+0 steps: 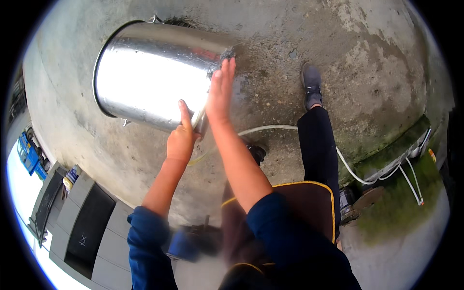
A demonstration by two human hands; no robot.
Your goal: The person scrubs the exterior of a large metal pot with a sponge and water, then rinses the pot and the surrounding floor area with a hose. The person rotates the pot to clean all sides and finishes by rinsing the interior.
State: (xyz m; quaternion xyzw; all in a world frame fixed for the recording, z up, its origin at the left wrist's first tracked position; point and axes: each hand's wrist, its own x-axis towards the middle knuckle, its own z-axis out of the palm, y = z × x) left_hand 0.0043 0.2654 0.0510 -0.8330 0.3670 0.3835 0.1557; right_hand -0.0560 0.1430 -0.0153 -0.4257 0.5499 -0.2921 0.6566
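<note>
A shiny stainless steel drum (156,76) lies on its side on the wet concrete, its dark-rimmed end to the left and its base to the right. Near the lower side of that base, my left hand (181,141) grips the end of a pale hose (268,127), its index finger stretched along the drum wall. My right hand (220,98) is flat against the base edge with fingers extended. Under and beyond its fingertips shows a grey steel wool scourer (227,53), partly hidden by the fingers. The drum's base face is mostly out of sight.
The hose passes by my leg (319,145) to a mossy ledge (395,148) at right. A grey block structure (112,232) stands at lower left, with a blue vehicle (30,154) beyond. Near my feet is a blurred blue container (183,246). The concrete floor (275,83) is wet and rough.
</note>
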